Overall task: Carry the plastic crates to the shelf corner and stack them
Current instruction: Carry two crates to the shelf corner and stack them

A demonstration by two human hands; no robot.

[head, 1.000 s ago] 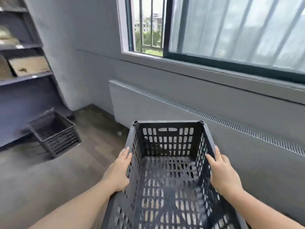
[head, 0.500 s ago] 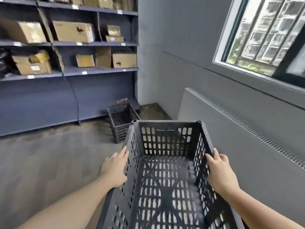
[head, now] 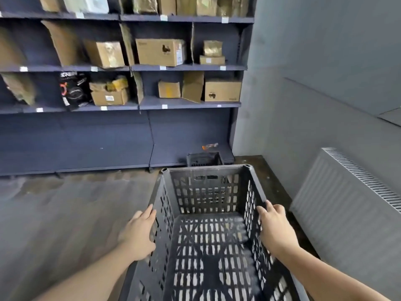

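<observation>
I hold a dark grey slotted plastic crate (head: 208, 242) out in front of me, open side up and empty. My left hand (head: 138, 233) grips its left wall and my right hand (head: 275, 229) grips its right wall near the rim. A second dark crate (head: 204, 159) stands on the floor at the foot of the blue shelf (head: 186, 103), in the corner by the grey wall. The held crate's far wall hides most of it.
The blue shelf carries several cardboard boxes (head: 159, 52) on its upper levels. A white radiator (head: 347, 205) runs along the right wall. A small orange scrap (head: 209, 146) lies on the shelf's base behind the floor crate. Bare grey-brown floor (head: 71, 209) spreads to the left.
The view has swung left from the window toward the shelf. The floor crate now lies straight ahead, behind the held crate. Both hands keep their grip on the crate.
</observation>
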